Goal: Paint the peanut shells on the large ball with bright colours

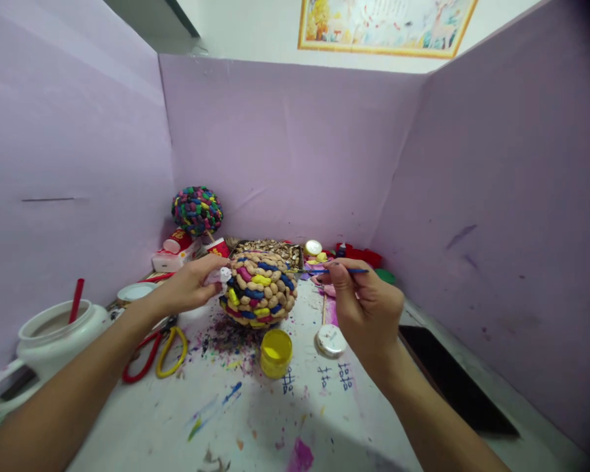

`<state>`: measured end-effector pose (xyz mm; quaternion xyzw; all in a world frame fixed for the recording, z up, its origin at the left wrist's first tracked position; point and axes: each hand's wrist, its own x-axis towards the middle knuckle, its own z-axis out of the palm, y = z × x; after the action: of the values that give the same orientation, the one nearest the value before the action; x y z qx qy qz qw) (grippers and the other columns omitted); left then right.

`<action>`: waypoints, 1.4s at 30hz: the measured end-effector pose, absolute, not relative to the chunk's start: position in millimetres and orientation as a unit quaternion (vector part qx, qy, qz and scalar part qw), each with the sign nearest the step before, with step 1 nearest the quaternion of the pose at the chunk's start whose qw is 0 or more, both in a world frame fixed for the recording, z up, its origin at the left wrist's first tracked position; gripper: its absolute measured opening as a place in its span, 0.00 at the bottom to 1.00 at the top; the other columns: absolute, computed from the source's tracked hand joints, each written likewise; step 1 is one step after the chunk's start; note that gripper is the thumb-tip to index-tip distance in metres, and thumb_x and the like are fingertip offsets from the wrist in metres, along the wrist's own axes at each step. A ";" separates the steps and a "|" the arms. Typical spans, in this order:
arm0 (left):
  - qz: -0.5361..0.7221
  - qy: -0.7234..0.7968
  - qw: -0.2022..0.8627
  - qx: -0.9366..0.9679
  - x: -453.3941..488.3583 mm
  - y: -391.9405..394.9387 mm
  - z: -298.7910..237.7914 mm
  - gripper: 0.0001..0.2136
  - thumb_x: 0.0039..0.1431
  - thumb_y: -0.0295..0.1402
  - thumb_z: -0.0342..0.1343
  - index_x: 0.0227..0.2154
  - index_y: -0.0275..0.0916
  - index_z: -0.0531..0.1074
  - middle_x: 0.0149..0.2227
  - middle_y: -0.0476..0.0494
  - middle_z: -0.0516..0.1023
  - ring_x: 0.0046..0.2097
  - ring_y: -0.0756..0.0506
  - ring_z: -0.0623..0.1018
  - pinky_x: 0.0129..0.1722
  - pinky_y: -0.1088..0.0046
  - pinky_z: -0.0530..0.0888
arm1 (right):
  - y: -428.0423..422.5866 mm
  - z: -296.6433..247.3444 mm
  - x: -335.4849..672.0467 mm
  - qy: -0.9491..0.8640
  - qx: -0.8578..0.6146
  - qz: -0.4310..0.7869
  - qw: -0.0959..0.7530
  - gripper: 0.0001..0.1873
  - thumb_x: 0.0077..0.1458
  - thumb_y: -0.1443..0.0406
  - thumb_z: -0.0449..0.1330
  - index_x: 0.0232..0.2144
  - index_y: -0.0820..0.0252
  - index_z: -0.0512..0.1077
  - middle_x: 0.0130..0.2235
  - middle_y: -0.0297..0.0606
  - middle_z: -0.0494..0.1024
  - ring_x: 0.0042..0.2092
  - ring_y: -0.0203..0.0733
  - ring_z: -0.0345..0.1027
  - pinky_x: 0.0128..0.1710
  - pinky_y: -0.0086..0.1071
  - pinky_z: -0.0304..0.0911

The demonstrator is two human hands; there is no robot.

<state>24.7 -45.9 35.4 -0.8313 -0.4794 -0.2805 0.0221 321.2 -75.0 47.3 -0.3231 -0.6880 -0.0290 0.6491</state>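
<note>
A ball covered in peanuts [260, 290] rests on the paint-flecked table, some of its peanuts coloured blue, yellow and pink, others plain tan. My left hand [194, 282] is at the ball's left side, fingers closed with a crumpled white tissue [222, 275] showing between them and the ball. In a pinch, my right hand [366, 311] grips a thin blue paintbrush [351, 271]. Its tip points left and reaches the ball's upper right side; exact contact cannot be made out. Just in front of the ball stands an open jar of yellow paint [276, 354].
A white lid [331, 341] lies right of the jar. Red-and-yellow-handled scissors [172, 354] and a white pot [61, 334] are at left. Behind are a tray of shells [275, 248] and a finished-looking multicoloured ball [197, 210]. A dark flat slab [452, 377] lies right.
</note>
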 end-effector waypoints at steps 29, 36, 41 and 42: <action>-0.341 -0.554 -0.176 -0.739 0.8 -32.8 28.6 0.26 0.44 0.35 0.54 0.50 0.37 0.67 0.48 0.43 0.76 0.50 0.37 0.73 0.49 0.61 0.71 | -51.0 3.3 291.5 -0.758 -0.461 0.247 0.391 0.28 0.47 0.68 0.61 0.51 0.60 0.60 0.47 0.49 0.75 0.50 0.54 0.70 0.47 0.49 0.64; -0.365 -0.547 -0.253 -0.709 -0.7 -33.0 23.9 0.28 0.47 0.40 0.56 0.53 0.38 0.65 0.48 0.43 0.76 0.49 0.38 0.74 0.47 0.62 0.72 | -43.7 -8.5 291.0 -0.765 -0.418 0.266 0.413 0.30 0.46 0.71 0.59 0.53 0.59 0.58 0.53 0.48 0.72 0.56 0.52 0.65 0.54 0.50 0.59; -0.373 -0.559 -0.279 -0.686 -1.1 -33.2 22.5 0.30 0.47 0.42 0.57 0.55 0.38 0.63 0.52 0.40 0.74 0.48 0.38 0.75 0.42 0.62 0.74 | -40.3 -18.2 288.9 -0.763 -0.394 0.266 0.438 0.31 0.46 0.71 0.57 0.54 0.56 0.58 0.57 0.44 0.69 0.59 0.49 0.61 0.58 0.48 0.56; -0.370 -0.572 -0.282 -0.676 -0.5 -33.9 22.8 0.30 0.47 0.42 0.57 0.55 0.39 0.63 0.51 0.40 0.74 0.46 0.38 0.75 0.39 0.63 0.75 | -39.9 -19.9 288.4 -0.760 -0.391 0.269 0.444 0.31 0.46 0.71 0.57 0.54 0.55 0.58 0.57 0.43 0.69 0.59 0.48 0.61 0.58 0.48 0.56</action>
<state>-0.5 -33.9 22.8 -0.6758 -0.5717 -0.3696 -0.2824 288.4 -39.9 -19.9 -0.3906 -0.7604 0.2686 0.4439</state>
